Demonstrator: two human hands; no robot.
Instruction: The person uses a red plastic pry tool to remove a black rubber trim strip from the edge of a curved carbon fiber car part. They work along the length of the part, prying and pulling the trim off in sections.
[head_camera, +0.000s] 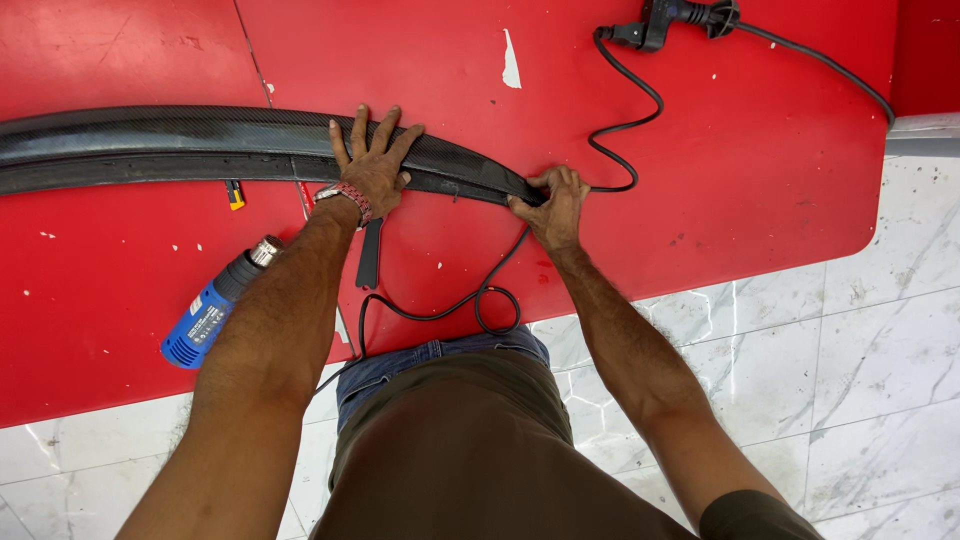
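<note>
A long, curved black carbon-fibre strip (150, 145) lies across the red table (740, 150), tapering to a point at the right. My left hand (370, 165) presses flat on it with fingers spread, a beaded bracelet at the wrist. At the strip's pointed right end, the fingers of my right hand (553, 203) pinch its edge.
A blue and black heat gun (215, 305) lies at the near left, its black cord (480, 290) looping toward a plug and socket (665, 18) at the far edge. A small yellow-black tool (234, 194) and a flat black tool (370, 255) rest near the strip. White marble floor lies to the right.
</note>
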